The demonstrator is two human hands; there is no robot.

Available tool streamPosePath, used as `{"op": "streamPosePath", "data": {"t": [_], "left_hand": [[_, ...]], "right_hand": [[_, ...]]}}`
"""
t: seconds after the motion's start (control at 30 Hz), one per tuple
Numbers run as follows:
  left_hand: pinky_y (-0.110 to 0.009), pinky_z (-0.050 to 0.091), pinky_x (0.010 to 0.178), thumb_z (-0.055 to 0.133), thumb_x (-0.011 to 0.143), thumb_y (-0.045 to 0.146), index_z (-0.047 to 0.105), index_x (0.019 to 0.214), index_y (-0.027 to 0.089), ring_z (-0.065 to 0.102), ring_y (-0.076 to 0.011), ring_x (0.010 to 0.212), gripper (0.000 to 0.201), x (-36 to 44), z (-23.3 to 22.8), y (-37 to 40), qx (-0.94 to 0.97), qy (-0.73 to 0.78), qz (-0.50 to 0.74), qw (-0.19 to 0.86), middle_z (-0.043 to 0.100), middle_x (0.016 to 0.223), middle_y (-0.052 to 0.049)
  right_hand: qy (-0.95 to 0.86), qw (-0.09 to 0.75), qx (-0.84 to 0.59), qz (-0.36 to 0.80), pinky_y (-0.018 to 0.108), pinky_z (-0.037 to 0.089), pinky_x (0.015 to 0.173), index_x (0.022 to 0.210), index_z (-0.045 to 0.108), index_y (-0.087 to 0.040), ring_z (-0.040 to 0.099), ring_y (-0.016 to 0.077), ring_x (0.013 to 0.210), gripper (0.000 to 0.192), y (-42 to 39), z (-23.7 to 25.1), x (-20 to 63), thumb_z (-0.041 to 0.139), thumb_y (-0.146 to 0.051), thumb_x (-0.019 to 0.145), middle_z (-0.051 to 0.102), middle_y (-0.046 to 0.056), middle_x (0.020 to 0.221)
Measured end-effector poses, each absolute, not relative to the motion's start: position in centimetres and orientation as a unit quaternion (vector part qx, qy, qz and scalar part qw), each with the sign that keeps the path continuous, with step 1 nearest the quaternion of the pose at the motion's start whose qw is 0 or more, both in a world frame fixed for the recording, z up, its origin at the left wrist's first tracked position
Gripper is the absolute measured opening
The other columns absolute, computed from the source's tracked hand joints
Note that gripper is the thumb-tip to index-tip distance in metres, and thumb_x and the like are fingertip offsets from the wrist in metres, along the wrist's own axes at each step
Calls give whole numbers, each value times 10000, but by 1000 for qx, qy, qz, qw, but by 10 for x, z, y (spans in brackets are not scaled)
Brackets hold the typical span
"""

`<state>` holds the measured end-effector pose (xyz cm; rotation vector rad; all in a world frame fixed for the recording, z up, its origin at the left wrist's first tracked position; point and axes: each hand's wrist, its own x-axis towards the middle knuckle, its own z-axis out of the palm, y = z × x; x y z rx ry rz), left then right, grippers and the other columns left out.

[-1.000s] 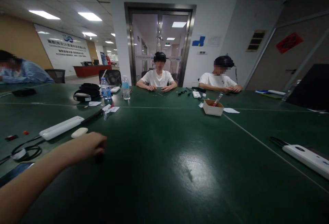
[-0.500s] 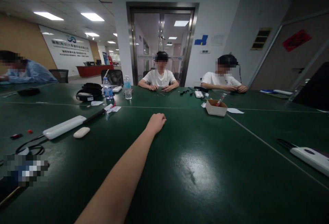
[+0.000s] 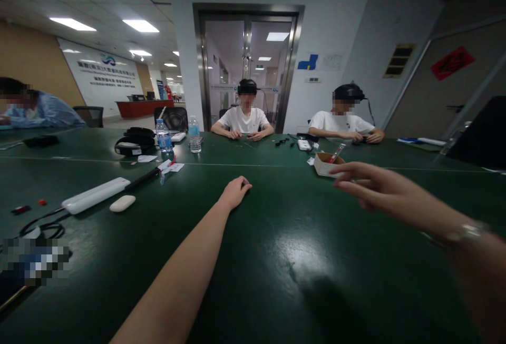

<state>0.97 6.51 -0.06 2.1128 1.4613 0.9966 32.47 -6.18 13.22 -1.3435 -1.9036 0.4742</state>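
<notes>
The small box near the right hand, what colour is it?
Light cardboard tan box, head view.

Two water bottles (image 3: 163,136) (image 3: 194,135) stand left of the cardboard box (image 3: 326,164). Three people (image 3: 244,118) (image 3: 344,120) (image 3: 23,109) sit beyond the box. One white bar (image 3: 96,195), one white oval (image 3: 122,203) lie left of it.

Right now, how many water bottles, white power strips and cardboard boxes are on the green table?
Water bottles: 2
White power strips: 2
Cardboard boxes: 1, just beyond the right hand
Total: 5
</notes>
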Motion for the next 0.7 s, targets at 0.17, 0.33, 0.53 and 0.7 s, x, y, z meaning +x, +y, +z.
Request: {"op": "streamPosePath", "data": {"t": [0.17, 0.33, 0.53, 0.7], "left_hand": [[-244, 429, 622, 475, 799, 401, 573, 888, 175, 561, -140, 686, 262, 5, -9, 72, 698, 519, 406, 281, 600, 822, -41], [-218, 430, 554, 496, 788, 368, 564, 837, 157, 536, -108, 560, 227, 0, -17, 87, 643, 506, 468, 334, 577, 657, -5], [-210, 424, 547, 549, 751, 350, 603, 862, 140, 526, -97, 565, 244, -4, -16, 92, 624, 466, 507, 369, 592, 695, -16], [-219, 440, 597, 604, 718, 294, 609, 906, 136, 529, -98, 607, 246, -7, -9, 83, 624, 438, 514, 393, 589, 706, -20]], "right_hand": [[-690, 205, -503, 478, 174, 424, 338, 934, 575, -159, 519, 88, 368, 259, 39, 76, 215, 689, -236, 715, 603, 10, 605], [-571, 254, -439, 645, 218, 512, 429, 894, 503, -143, 601, 129, 452, 143, 91, 14, 153, 511, -284, 873, 585, 15, 557], [-512, 367, -394, 670, 213, 543, 497, 966, 497, -101, 593, 98, 469, 116, 91, 0, 142, 518, -90, 853, 606, 27, 596], [-481, 396, -357, 696, 253, 553, 552, 1001, 505, -117, 613, 116, 509, 195, 90, -2, 153, 543, -50, 821, 603, 24, 598]]}}
